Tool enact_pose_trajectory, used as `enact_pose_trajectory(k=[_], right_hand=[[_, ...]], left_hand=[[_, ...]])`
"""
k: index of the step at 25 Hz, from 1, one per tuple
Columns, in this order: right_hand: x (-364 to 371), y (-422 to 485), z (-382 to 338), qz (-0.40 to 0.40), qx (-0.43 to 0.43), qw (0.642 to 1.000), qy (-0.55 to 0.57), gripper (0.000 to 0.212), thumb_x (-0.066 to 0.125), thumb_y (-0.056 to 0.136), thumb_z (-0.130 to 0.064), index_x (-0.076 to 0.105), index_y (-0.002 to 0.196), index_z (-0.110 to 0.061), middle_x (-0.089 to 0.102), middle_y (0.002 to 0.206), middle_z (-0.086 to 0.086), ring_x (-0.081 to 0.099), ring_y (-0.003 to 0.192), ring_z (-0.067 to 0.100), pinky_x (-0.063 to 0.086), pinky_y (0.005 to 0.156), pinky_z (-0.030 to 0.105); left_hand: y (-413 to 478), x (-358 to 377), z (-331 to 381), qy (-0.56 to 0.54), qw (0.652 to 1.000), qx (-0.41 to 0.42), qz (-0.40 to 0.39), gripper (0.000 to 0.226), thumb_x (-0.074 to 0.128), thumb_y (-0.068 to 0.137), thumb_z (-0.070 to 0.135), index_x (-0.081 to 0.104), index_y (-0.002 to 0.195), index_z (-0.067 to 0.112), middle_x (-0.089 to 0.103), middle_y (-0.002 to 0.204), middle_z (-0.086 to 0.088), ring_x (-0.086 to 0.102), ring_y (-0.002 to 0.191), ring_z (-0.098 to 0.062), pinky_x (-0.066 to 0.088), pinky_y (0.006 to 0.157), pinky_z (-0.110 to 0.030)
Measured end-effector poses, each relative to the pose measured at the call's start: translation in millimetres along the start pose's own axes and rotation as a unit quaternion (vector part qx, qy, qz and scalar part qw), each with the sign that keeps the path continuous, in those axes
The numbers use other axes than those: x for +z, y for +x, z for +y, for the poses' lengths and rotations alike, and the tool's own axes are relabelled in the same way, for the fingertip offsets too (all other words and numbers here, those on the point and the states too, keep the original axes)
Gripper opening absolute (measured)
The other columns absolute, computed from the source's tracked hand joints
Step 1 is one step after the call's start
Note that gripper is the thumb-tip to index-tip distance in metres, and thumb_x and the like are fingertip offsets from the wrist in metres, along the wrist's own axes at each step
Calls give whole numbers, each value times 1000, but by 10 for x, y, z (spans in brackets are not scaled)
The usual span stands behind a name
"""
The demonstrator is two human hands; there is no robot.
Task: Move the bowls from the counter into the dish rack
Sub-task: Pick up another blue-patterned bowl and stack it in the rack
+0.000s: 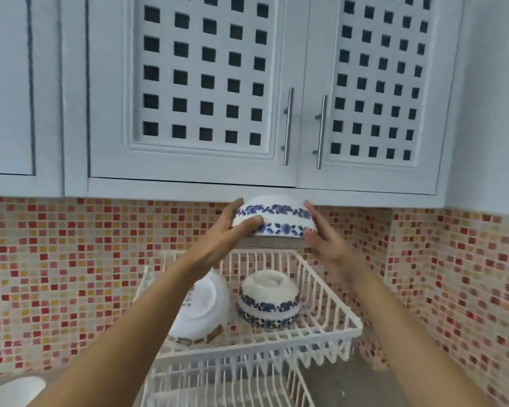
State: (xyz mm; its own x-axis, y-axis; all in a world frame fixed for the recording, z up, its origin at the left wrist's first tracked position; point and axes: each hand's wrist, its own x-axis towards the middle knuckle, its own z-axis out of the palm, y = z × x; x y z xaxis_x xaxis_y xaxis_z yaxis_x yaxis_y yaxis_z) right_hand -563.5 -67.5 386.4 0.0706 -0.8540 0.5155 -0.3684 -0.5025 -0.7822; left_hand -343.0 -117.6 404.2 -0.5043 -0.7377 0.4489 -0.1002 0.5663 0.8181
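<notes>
I hold a white bowl with blue flower bands (276,220) upside down, high above the back of the white wire dish rack (321,333). My left hand (232,230) grips its left side and my right hand (321,233) its right side. In the rack's upper tier, a stack of matching blue-banded bowls (269,299) rests upside down. Beside that stack, on the left, a white bowl (200,309) leans on its side, partly hidden by my left forearm.
White cupboard doors with metal handles (288,126) hang just above the held bowl. Red and yellow mosaic tiles cover the wall. The rack's lower tier (232,386) shows below. A white rounded object (12,392) sits at the bottom left corner.
</notes>
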Motion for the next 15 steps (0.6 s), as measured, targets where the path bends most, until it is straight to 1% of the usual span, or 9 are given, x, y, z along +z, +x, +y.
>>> enact_pose_trajectory(k=[1, 2, 3, 4, 6, 8, 10, 13, 15], right_hand=[[-75, 20, 84, -29, 2, 999, -28, 107, 65, 49, -80, 21, 142, -50, 32, 144, -25, 34, 136, 12, 35, 111, 40], [-126, 38, 153, -59, 8, 997, -50, 107, 69, 47, -77, 24, 140, -52, 33, 147, -15, 39, 135, 16, 38, 110, 42], [-224, 66, 266, -84, 13, 995, -59, 106, 73, 46, -73, 26, 138, -53, 33, 149, -8, 43, 132, 17, 42, 108, 41], [-297, 86, 342, -105, 15, 993, -56, 105, 77, 45, -69, 27, 137, -52, 33, 148, -6, 45, 129, 15, 45, 105, 35], [-380, 143, 502, -135, 16, 987, -86, 109, 79, 45, -66, 26, 138, -48, 32, 147, -8, 45, 126, 8, 46, 99, 21], [-391, 178, 677, -151, 20, 973, -175, 119, 76, 45, -65, 17, 145, -41, 27, 152, -7, 34, 130, 5, 39, 102, 20], [-378, 213, 837, -158, 22, 962, -223, 126, 77, 45, -62, 9, 149, -37, 18, 156, -8, 23, 134, 4, 29, 107, 24], [-375, 313, 1056, -174, 25, 948, -264, 128, 82, 50, -57, 5, 149, -37, 10, 158, -12, 16, 142, 9, 21, 116, 34], [-371, 390, 1179, -191, 34, 932, -306, 132, 83, 49, -58, 1, 150, -35, 6, 157, -15, 13, 143, 10, 16, 118, 36]], left_hand=[[63, 42, -11, 25, 999, -7, -20, 79, 56, 82, 57, 20, 147, 30, 44, 134, 7, 53, 103, 0, 42, 91, -23], [125, 59, -54, 52, 998, -18, -43, 83, 61, 78, 56, 22, 146, 28, 46, 123, 13, 52, 96, 5, 44, 83, -18], [205, 129, -106, 75, 994, -35, -67, 92, 65, 70, 60, 23, 145, 27, 48, 116, 16, 53, 96, 5, 46, 79, -16], [283, 180, -178, 89, 990, -58, -90, 99, 67, 63, 61, 24, 145, 26, 50, 116, 15, 55, 100, 1, 48, 79, -17], [410, 247, -335, 97, 983, -99, -116, 97, 74, 66, 51, 24, 145, 22, 53, 119, 8, 58, 102, -6, 52, 80, -19], [515, 305, -458, 135, 974, -131, -127, 87, 76, 74, 38, 27, 144, 22, 55, 121, 5, 58, 99, -5, 53, 78, -16], [605, 336, -541, 184, 960, -149, -147, 85, 78, 73, 34, 29, 142, 26, 54, 124, 6, 57, 103, -8, 52, 82, -18], [715, 412, -647, 235, 942, -171, -167, 96, 84, 65, 40, 27, 142, 31, 48, 135, 8, 50, 123, -19, 45, 104, -34], [781, 461, -702, 270, 928, -189, -174, 98, 83, 67, 35, 22, 144, 27, 43, 137, 9, 44, 127, -19, 38, 107, -31]])
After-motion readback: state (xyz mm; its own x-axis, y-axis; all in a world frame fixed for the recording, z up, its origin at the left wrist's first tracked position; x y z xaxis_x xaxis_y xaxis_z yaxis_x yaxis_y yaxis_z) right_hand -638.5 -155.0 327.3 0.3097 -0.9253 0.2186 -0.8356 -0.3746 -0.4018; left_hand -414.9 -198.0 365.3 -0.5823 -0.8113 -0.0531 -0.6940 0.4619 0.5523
